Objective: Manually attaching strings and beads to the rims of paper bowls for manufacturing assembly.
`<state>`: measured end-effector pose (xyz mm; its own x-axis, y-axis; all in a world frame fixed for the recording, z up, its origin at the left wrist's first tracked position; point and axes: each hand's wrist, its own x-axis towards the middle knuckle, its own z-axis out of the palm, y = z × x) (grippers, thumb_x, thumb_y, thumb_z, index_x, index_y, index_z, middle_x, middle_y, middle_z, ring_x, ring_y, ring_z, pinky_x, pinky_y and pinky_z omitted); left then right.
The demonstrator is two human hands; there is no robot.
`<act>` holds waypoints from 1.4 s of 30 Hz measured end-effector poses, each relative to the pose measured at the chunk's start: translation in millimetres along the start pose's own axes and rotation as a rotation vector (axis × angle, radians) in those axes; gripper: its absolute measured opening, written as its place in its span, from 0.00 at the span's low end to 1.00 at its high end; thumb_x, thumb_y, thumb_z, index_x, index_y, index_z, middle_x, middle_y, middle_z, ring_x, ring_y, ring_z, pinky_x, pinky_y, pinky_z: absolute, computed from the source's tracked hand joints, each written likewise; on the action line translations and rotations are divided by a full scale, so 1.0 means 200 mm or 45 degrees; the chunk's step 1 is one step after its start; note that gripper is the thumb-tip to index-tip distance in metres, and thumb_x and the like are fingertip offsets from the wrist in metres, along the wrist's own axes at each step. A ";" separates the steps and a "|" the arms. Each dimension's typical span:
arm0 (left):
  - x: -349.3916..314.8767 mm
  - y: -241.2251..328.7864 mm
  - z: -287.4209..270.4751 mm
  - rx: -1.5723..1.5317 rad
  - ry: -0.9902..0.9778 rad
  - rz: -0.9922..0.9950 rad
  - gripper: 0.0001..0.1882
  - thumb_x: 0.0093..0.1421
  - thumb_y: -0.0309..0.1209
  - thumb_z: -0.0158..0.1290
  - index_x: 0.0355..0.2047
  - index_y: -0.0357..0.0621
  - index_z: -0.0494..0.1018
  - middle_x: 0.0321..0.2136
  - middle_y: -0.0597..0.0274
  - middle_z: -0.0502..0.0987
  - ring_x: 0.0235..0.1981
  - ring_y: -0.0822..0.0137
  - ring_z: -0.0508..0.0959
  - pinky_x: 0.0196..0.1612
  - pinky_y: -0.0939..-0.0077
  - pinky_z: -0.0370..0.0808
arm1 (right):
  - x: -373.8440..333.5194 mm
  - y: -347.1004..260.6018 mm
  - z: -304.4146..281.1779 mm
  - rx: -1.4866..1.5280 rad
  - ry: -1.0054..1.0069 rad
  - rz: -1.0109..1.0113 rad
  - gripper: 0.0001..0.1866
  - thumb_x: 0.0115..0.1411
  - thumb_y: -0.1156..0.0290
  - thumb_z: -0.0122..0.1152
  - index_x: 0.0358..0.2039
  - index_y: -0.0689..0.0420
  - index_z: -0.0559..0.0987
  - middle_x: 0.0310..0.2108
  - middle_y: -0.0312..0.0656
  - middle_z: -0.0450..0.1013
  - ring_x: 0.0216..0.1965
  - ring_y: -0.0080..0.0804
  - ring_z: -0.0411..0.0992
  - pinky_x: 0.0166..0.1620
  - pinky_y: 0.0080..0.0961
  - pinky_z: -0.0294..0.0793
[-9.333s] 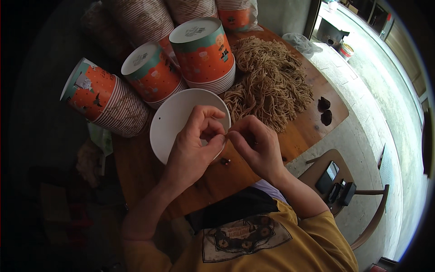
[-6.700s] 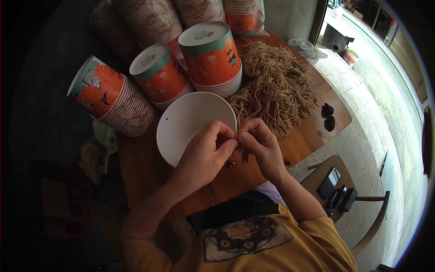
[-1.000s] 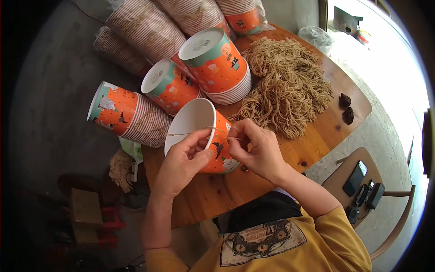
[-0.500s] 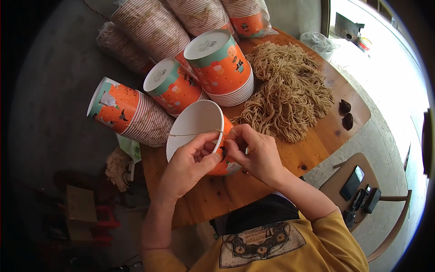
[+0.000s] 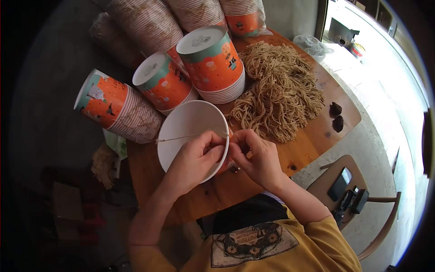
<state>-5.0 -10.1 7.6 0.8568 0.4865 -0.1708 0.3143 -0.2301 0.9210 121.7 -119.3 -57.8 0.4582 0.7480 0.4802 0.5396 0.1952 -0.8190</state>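
A paper bucket (image 5: 174, 124), white inside and orange outside, stands tilted toward me at the table's near side. A thin string (image 5: 174, 138) spans its mouth from the left rim to the right rim. My left hand (image 5: 199, 158) reaches over the mouth, its fingers curled closed around the string just inside the right rim. On the outside of that rim, my right hand (image 5: 258, 156) pinches the string's end between thumb and forefinger. The fingertips partly hide the string's end and the spot where it meets the rim.
Stacks of nested orange buckets (image 5: 210, 68) stand behind, with plastic-wrapped stacks (image 5: 145, 25) beyond. A heap of tan strings (image 5: 281, 95) lies to the right on the wooden table (image 5: 181, 213), near two dark lumps (image 5: 336, 116). A chair (image 5: 326, 181) at the right holds a phone (image 5: 340, 184).
The view has shifted slightly, so the table and stacks sit further left. The bucket's mouth has turned more toward me, and my left fingers are now further inside the rim.
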 end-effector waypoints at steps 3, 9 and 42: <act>0.04 -0.02 0.05 0.173 0.048 0.094 0.05 0.63 0.27 0.47 0.34 0.36 0.69 0.30 0.57 0.78 0.29 0.66 0.79 0.35 0.73 0.74 | -0.03 0.01 -0.03 0.071 0.000 0.097 0.08 0.56 0.75 0.61 0.35 0.60 0.73 0.25 0.38 0.75 0.24 0.25 0.75 0.28 0.20 0.73; 0.09 -0.02 0.07 0.541 0.167 0.351 0.03 0.57 0.24 0.48 0.32 0.38 0.67 0.28 0.50 0.74 0.30 0.51 0.76 0.33 0.64 0.71 | -0.03 0.07 -0.07 0.098 -0.057 0.227 0.08 0.56 0.76 0.60 0.37 0.61 0.74 0.24 0.36 0.74 0.26 0.20 0.72 0.31 0.18 0.71; 0.17 -0.02 0.06 -0.833 -0.179 0.003 0.08 0.63 0.26 0.48 0.42 0.39 0.71 0.35 0.67 0.72 0.33 0.77 0.70 0.41 0.81 0.68 | 0.60 -0.09 -0.26 0.218 -1.077 -0.098 0.07 0.59 0.72 0.58 0.36 0.60 0.75 0.29 0.34 0.74 0.31 0.18 0.72 0.35 0.20 0.72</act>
<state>28.0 -3.0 -5.2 0.9164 0.3616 -0.1717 0.0376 0.3493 0.9363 202.9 -66.4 31.2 -0.2911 0.9362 0.1970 0.4023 0.3066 -0.8627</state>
